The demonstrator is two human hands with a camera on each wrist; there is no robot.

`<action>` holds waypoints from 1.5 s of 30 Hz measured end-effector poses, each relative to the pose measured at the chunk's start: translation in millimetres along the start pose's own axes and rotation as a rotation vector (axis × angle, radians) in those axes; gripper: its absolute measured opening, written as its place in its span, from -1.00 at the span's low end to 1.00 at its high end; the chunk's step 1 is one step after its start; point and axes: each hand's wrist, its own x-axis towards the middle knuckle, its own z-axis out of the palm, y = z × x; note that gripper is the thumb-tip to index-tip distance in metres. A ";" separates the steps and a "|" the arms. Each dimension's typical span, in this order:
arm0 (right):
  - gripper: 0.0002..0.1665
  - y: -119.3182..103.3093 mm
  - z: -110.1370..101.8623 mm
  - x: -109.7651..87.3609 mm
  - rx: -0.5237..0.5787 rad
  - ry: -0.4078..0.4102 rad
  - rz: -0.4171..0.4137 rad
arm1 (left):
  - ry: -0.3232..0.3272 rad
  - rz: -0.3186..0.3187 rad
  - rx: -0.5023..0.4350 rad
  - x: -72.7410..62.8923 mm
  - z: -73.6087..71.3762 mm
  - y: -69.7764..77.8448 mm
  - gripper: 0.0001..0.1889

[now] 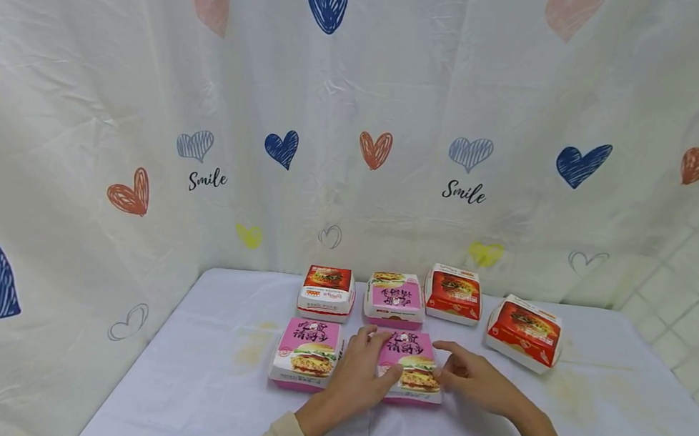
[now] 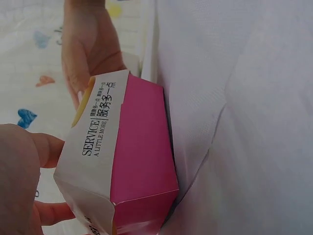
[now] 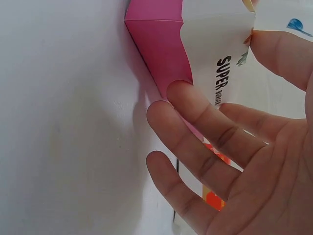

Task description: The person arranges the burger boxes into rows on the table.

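Pink box (image 2: 144, 147) reads "SERVICE", "SUPER".

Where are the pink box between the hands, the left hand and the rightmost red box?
Pink box (image 1: 412, 360): head view, the lid.
Left hand (image 1: 361, 369): head view, back of the hand.
Rightmost red box (image 1: 524, 331): head view, the lid.

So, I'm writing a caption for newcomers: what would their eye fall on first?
Probably the pink-and-white burger box in the front row, between the left hand and right hand. Next, perhaps, the rightmost red box, turned askew on the white table. Behind them, bold blue hearts dot the pale curtain.
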 end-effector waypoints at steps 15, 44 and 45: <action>-0.32 -3.6 2.3 -0.6 -0.013 0.005 -0.029 | -0.039 -0.017 0.050 -2.1 -6.5 4.5 -0.31; -0.40 -26.7 -37.7 6.7 -0.113 0.193 0.002 | 0.170 0.050 -0.025 68.4 -101.8 13.2 -0.54; -0.41 -28.6 -40.7 11.4 -0.121 0.200 -0.006 | 0.174 0.046 -0.034 74.3 -103.5 14.0 -0.55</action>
